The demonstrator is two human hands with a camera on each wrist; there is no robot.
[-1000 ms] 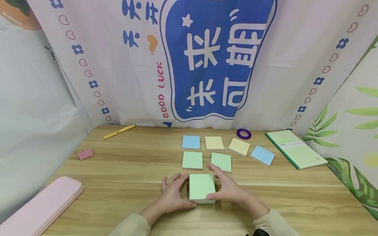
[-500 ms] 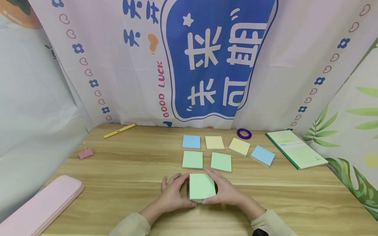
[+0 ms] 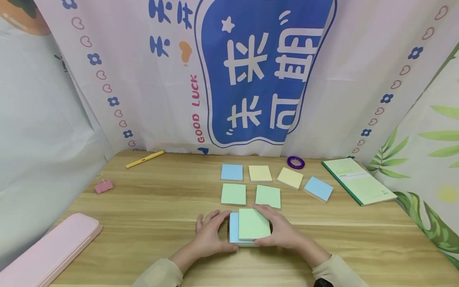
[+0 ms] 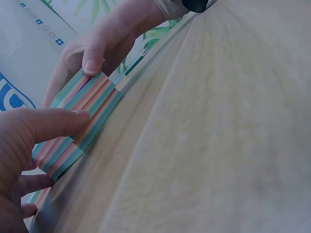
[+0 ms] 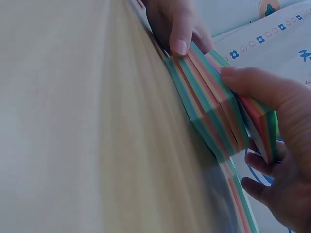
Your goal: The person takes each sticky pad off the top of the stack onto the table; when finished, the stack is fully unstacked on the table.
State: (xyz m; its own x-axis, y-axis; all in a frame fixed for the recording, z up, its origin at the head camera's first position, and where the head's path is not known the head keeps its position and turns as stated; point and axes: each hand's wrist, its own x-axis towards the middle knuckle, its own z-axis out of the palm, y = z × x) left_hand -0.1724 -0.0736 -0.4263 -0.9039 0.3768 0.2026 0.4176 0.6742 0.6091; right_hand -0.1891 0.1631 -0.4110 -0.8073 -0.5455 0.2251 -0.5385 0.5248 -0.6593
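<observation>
— So, what are the hands doing with that block?

— The left hand (image 3: 209, 235) presses its thumb and fingers against the near-left side of the sticky-note stack (image 3: 247, 229), bracing it on the desk (image 3: 150, 207). The right hand (image 3: 283, 231) pinches the top wad, green on its face, with the thumb on the near edge and fingers round the far side. That wad sits skewed to the right, so a blue sheet shows beneath; bracing one half lets the other part from it.

— Is the top wad lifted clear?

— Probably only partly; the right wrist view shows a gap on one side, but it is blurred.

— And around them?

— Just beyond lie two green pads (image 3: 233, 194), then a row of blue pad (image 3: 231, 172), two yellow pads (image 3: 260, 173) and another blue one (image 3: 318, 188). A purple tape roll (image 3: 295, 162) and a green notebook (image 3: 358, 181) sit far right; a yellow pen (image 3: 145, 159), a pink binder clip (image 3: 103, 186) and a pink case (image 3: 50, 249) lie left. The green pads are nearest, close to the fingertips.
</observation>
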